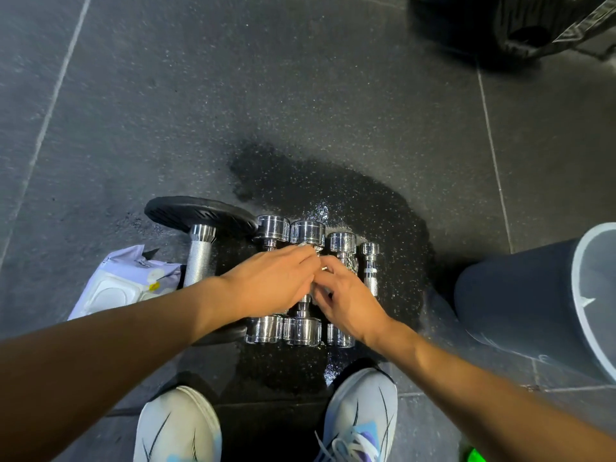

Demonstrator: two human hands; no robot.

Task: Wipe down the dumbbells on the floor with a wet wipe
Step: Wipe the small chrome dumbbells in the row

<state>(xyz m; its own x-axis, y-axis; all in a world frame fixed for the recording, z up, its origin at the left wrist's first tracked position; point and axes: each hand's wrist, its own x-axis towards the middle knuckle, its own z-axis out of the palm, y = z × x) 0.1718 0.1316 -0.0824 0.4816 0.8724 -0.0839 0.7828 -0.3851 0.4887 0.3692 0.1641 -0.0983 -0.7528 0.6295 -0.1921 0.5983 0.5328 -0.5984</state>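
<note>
Four shiny chrome dumbbells (301, 281) look heavy, rigid, slick on the wet black rubber floor (333, 128); left hand (271, 283) and right hand (350, 305) curl over their handles, best gripped at the knurling, wipe hidden.

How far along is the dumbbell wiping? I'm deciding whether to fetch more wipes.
Mid-job. Both hands, left hand and right hand, meet over the middle chrome dumbbells. The floor around them is wet. Whether the small dumbbell and black-plate dumbbell are wiped can't be judged.
</note>
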